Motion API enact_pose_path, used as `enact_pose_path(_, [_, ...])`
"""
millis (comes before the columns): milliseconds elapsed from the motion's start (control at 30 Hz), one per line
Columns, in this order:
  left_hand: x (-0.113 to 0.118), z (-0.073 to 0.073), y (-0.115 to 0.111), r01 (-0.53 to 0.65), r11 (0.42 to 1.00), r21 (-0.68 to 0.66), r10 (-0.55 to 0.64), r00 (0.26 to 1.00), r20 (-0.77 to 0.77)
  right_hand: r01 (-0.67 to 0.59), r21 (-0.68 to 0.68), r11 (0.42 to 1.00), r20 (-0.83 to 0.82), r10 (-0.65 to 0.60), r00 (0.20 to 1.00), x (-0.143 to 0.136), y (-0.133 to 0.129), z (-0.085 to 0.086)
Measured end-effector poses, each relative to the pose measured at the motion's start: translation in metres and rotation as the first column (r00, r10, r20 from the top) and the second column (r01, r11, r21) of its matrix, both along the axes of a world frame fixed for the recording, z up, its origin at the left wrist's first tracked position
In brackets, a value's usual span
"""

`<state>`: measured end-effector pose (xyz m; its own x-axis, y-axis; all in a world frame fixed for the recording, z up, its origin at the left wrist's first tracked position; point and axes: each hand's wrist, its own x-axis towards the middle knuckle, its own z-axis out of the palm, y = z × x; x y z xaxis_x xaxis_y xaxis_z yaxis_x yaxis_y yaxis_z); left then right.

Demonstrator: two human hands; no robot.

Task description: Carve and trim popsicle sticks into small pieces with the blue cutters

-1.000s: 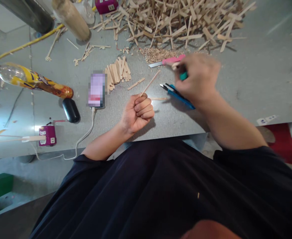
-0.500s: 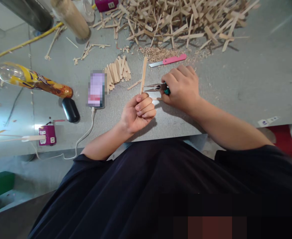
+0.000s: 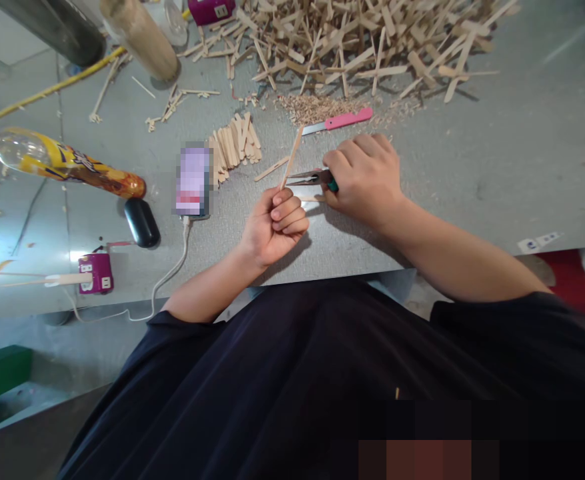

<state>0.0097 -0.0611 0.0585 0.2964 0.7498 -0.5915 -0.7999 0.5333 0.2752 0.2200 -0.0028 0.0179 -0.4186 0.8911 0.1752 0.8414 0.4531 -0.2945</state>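
My left hand (image 3: 276, 223) is a closed fist around the lower end of a thin wooden stick (image 3: 292, 155), which rises tilted a little to the right. My right hand (image 3: 365, 177) grips green-handled pliers (image 3: 312, 178); their metal jaws point left and meet the stick just above my left fist. Whether the jaws pinch the stick I cannot tell. Both hands rest over the grey table (image 3: 472, 173) near its front edge.
A big heap of wooden sticks (image 3: 352, 40) lies at the back, with shavings (image 3: 312, 107) and a pink knife (image 3: 337, 121) before it. A neat stack of sticks (image 3: 235, 143), a phone (image 3: 193, 179) on a cable, a black case (image 3: 142, 221), a bottle (image 3: 57, 163) and a purple socket (image 3: 95, 272) are left.
My right hand came down from near the pink knife with the pliers and set their jaws against the stick. The stick swung from leaning right to nearly upright, then tilted slightly right.
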Motion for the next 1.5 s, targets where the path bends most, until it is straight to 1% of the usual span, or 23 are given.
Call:
enact_pose_path(167, [-0.001, 0.002, 0.004, -0.024, 1.000, 0.019, 0.025, 0.999, -0.020, -0.006, 0.034, 0.999, -0.103, 0.009, 0.995, 0.005, 0.004, -0.007])
enact_pose_path(233, [-0.003, 0.002, 0.005, -0.013, 1.000, 0.019, 0.014, 1.000, -0.025, -0.003, 0.030, 1.000, -0.124, 0.007, 0.992, 0.006, 0.006, -0.007])
enact_pose_path(400, [-0.008, 0.002, 0.009, 0.091, 0.996, 0.009, -0.090, 0.996, -0.021, -0.047, 0.017, 0.999, -0.085, 0.049, 0.995, 0.008, 0.008, -0.007])
enact_pose_path(567, [-0.012, 0.000, 0.009, 0.158, 0.987, -0.018, -0.156, 0.986, 0.061, -0.063, 0.029, 0.998, -0.043, 0.064, 0.997, 0.006, 0.007, -0.006])
enact_pose_path(667, [-0.013, 0.000, 0.007, 0.190, 0.981, -0.033, -0.186, 0.978, 0.097, -0.108, 0.022, 0.994, -0.052, 0.109, 0.993, 0.005, 0.007, -0.007])
enact_pose_path(833, [-0.013, 0.001, 0.006, 0.193, 0.978, -0.073, -0.186, 0.978, 0.090, -0.163, 0.032, 0.986, -0.058, 0.165, 0.985, 0.006, 0.008, -0.013])
enact_pose_path(967, [-0.012, 0.003, 0.007, 0.196, 0.977, -0.086, -0.190, 0.979, 0.078, -0.197, 0.048, 0.979, -0.123, 0.201, 0.972, 0.006, 0.009, -0.017])
enact_pose_path(1133, [-0.012, 0.003, 0.008, 0.196, 0.977, -0.090, -0.189, 0.979, 0.081, -0.206, 0.003, 0.979, -0.144, 0.204, 0.968, 0.004, 0.007, -0.016])
enact_pose_path(1267, [-0.012, 0.002, 0.009, 0.202, 0.974, -0.100, -0.197, 0.979, 0.055, -0.205, -0.017, 0.979, -0.146, 0.200, 0.969, 0.003, 0.004, -0.014])
enact_pose_path(1333, [-0.011, 0.001, 0.009, 0.210, 0.974, -0.088, -0.210, 0.978, 0.011, -0.191, -0.017, 0.981, -0.152, 0.187, 0.971, 0.003, 0.003, -0.014])
enact_pose_path(1433, [-0.012, 0.000, 0.011, 0.196, 0.979, -0.050, -0.200, 0.977, -0.077, -0.153, -0.014, 0.988, -0.138, 0.150, 0.979, 0.003, 0.002, -0.013])
enact_pose_path(1500, [-0.012, 0.000, 0.012, 0.213, 0.977, -0.029, -0.215, 0.971, -0.105, -0.147, -0.002, 0.989, -0.124, 0.146, 0.982, 0.003, 0.002, -0.013])
